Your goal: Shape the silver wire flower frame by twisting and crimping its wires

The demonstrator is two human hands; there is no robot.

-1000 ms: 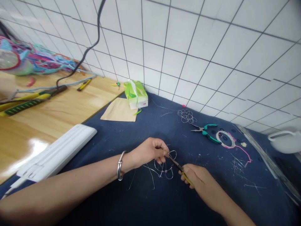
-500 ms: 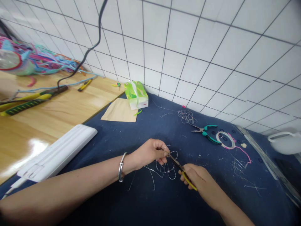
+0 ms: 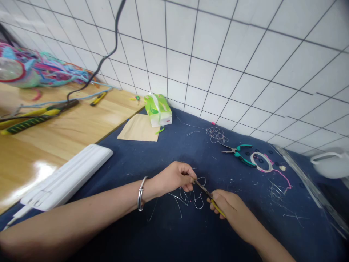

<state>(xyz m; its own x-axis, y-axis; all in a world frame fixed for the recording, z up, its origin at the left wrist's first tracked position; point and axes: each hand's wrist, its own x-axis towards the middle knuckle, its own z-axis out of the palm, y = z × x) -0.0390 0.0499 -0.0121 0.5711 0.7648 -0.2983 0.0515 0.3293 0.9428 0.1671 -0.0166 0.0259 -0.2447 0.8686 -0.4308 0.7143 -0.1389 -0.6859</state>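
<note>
My left hand point(image 3: 180, 176) pinches a piece of thin silver wire point(image 3: 198, 203) that is bent into several loops, with small beads on it. Loose wire ends trail to the left below my wrist. My right hand point(image 3: 226, 205) is wrapped round yellow-handled pliers point(image 3: 203, 187), whose narrow dark jaws reach up to my left fingertips. The jaw tips meet the wire right at the pinch, and my fingers partly hide that spot. Whether the jaws are closed on the wire is too small to tell.
Teal-handled pliers point(image 3: 238, 153), a looped wire piece point(image 3: 216, 135), a white ring point(image 3: 261, 162) with pink cord and wire scraps point(image 3: 278, 193) lie to the right. A green tissue pack point(image 3: 158, 111) rests partly on brown paper point(image 3: 139, 128). A white power bank point(image 3: 68, 176) lies left.
The yellow-handled pliers have turned slightly in my right hand, with less of the handle showing. The wire loops below my fingers have shifted a little. My left hand stays nearly still.
</note>
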